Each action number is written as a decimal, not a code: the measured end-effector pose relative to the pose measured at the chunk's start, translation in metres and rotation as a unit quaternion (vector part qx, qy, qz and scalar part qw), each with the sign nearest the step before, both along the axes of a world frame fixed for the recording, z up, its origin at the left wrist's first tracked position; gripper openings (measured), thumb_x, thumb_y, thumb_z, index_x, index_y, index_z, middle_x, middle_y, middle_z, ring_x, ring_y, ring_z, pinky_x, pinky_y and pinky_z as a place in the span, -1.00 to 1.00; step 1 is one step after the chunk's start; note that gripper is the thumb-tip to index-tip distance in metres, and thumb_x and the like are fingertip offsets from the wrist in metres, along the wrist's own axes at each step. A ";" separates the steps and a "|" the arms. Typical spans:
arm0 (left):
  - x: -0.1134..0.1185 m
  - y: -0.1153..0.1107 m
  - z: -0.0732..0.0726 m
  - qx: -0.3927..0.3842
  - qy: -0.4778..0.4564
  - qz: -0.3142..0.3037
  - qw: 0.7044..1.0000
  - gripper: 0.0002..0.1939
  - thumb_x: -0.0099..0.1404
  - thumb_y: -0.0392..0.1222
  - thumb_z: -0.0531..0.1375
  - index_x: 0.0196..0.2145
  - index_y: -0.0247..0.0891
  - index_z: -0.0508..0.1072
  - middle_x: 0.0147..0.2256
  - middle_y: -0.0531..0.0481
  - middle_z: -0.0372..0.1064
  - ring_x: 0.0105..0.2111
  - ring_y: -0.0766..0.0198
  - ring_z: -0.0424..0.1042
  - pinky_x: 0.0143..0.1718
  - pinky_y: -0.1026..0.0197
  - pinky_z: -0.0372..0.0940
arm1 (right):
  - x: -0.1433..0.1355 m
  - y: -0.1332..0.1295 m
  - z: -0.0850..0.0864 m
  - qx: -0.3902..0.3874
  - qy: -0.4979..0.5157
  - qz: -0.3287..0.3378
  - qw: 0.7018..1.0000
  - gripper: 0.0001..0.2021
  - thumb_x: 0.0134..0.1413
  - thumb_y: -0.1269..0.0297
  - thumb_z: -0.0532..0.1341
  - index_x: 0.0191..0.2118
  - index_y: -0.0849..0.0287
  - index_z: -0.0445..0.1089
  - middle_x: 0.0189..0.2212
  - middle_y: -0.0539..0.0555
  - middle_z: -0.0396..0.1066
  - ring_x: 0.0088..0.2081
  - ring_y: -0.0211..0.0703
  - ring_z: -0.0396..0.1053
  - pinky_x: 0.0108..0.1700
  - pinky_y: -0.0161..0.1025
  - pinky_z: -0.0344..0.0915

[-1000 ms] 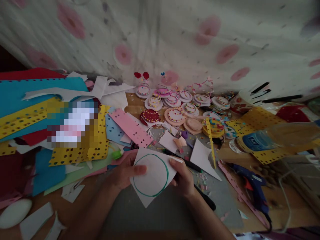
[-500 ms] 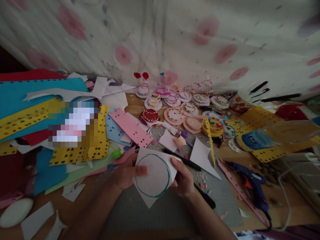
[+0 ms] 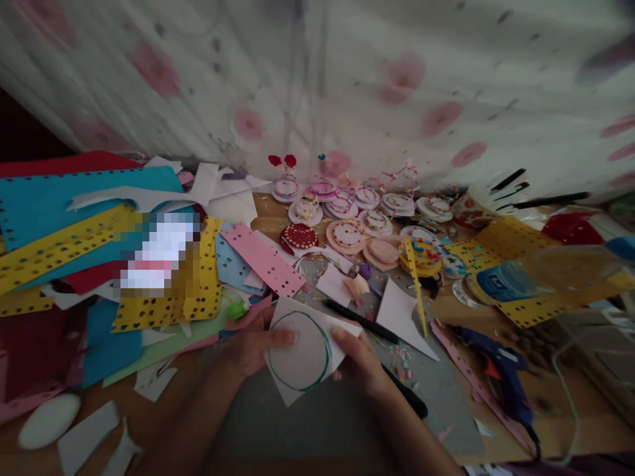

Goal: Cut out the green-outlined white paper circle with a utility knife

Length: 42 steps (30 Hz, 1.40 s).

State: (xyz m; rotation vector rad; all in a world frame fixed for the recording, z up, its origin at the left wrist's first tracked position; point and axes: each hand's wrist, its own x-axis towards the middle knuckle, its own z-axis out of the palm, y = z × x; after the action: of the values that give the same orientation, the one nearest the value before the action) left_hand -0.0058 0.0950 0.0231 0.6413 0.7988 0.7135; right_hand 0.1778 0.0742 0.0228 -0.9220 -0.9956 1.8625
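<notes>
On my head view I find one blue label (image 3: 501,279) with a small white mark, on the one clear bottle (image 3: 555,272) that lies at the right; its letters are too blurred for me to read. On the white sheet (image 3: 303,363) I see no letters, only one green circle (image 3: 328,354), drawn by line.

I have two hands in view, and both are clamped on this one sheet, which is in the near middle, above the grey mat (image 3: 307,433). My left hand (image 3: 255,347) pinches the left side, with the thumb flat on the face and reaching inside the circle. My right hand (image 3: 364,363) grips the right side, with the thumb near the corner. The fingers behind the paper are mostly hidden from me.

Just beyond the sheet lies one dark pen (image 3: 364,322); one black handle (image 3: 407,391) is partly covered by my right arm. In the far middle I count at least twelve round decorated pieces (image 3: 346,236), some of them overlapping. At the right there is one blue glue gun (image 3: 508,380). At the near left lies one white oval (image 3: 49,421), and farther left one pink strip (image 3: 262,259) with punched holes.
</notes>
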 end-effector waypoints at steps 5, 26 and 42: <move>-0.006 0.003 0.015 0.092 0.082 0.011 0.992 -0.60 -0.02 -0.05 0.41 -0.26 -0.33 0.51 -0.38 -0.06 0.52 -0.46 0.27 0.42 -0.47 0.33 0.29 | 0.022 0.012 0.031 0.089 -0.117 -0.027 0.989 -0.74 -0.02 0.11 0.34 -0.41 0.18 0.35 -0.54 -0.08 0.30 -0.51 -0.35 0.23 -0.51 -0.44 0.19; 0.008 -0.068 0.066 0.559 0.356 0.154 0.733 -0.60 0.22 -0.45 0.16 -0.05 -0.11 0.53 -0.10 0.00 0.53 -0.13 0.19 0.55 -0.07 0.24 0.42 | 0.015 -0.040 0.056 0.563 -0.403 -0.170 0.702 -0.70 0.13 0.52 0.14 -0.04 0.12 0.41 -0.21 0.09 0.58 -0.19 -0.17 0.55 -0.13 -0.27 0.48; -0.002 -0.053 0.071 0.083 0.161 0.035 0.983 -0.70 0.04 -0.03 0.38 -0.33 -0.30 0.59 -0.45 -0.04 0.57 -0.55 0.27 0.49 -0.57 0.37 0.34 | 0.025 -0.024 0.078 0.113 -0.217 0.110 0.963 -0.65 0.07 0.01 0.26 -0.50 0.20 0.32 -0.60 -0.07 0.30 -0.56 -0.34 0.30 -0.56 -0.43 0.19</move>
State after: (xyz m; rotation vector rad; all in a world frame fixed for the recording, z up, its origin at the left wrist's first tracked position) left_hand -0.0078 0.0416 0.0937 0.8975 1.0702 0.7563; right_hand 0.2032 0.0505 0.1007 -1.1424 -1.5986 1.7064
